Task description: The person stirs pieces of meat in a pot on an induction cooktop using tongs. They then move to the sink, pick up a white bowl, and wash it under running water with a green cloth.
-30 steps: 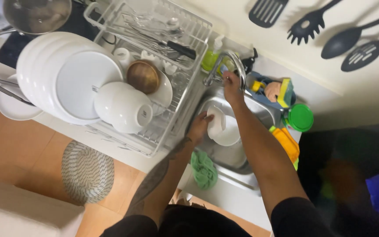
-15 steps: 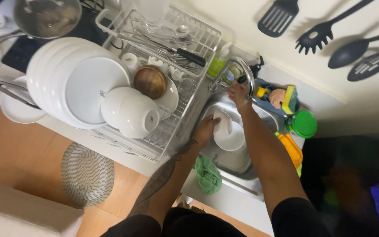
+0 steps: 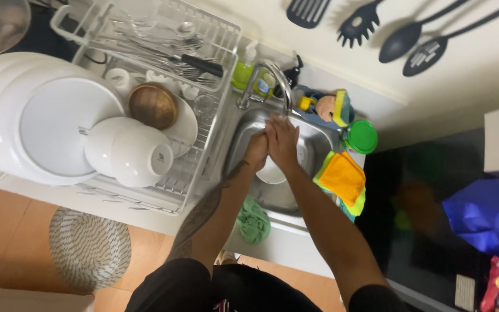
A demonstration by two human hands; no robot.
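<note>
In the steel sink [image 3: 319, 136] at the counter's back edge, the left hand [image 3: 256, 151] and right hand [image 3: 284, 140] pressed together, open-palmed, grasping nothing, under the curved faucet [image 3: 270, 78], above a white bowl [image 3: 272, 171]; rubbing directly beneath the spout would rinse best.

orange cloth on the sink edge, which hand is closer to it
Right. The right hand is over the sink beside the folded orange cloth; the left hand presses against the right one's far side, farther from it.

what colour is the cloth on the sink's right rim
Orange, over a yellow-green one, in the head view: cloth right of the sink.
</note>
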